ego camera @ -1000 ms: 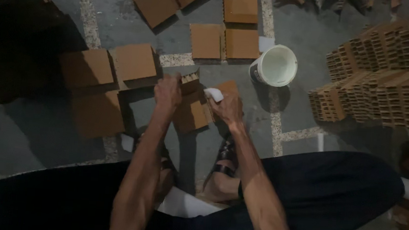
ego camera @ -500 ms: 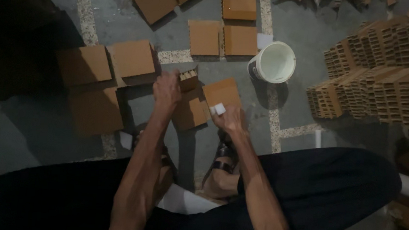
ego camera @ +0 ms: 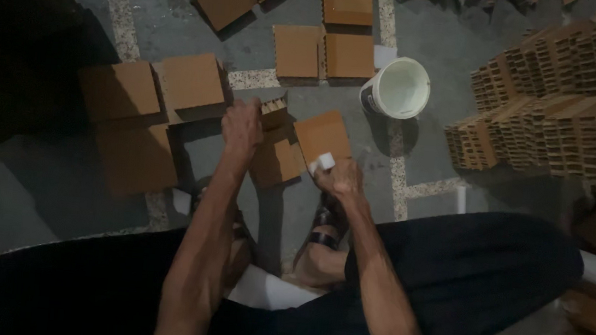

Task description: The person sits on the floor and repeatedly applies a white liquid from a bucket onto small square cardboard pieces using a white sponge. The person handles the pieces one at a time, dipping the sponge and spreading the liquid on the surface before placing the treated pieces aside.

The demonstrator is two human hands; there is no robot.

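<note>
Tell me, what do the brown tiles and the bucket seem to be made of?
Tiles: probably fired clay; matte orange-brown faces, and the stacked ones show hollow ribbed edges. Bucket: likely plastic; smooth white wall, thin round rim.

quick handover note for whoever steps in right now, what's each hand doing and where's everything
Left hand: closed on the brown block, held just above the floor.
Right hand: gripping a small white piece, pressed against the tilted brown tile.
Around them: another tile lies between the hands; flat tiles on the floor to the left and ahead; white bucket to the right; stacked hollow bricks far right.
Done: many tiles lie spread on the floor.
Left: cannot tell how much of the tilted tile has been worked over.
</note>
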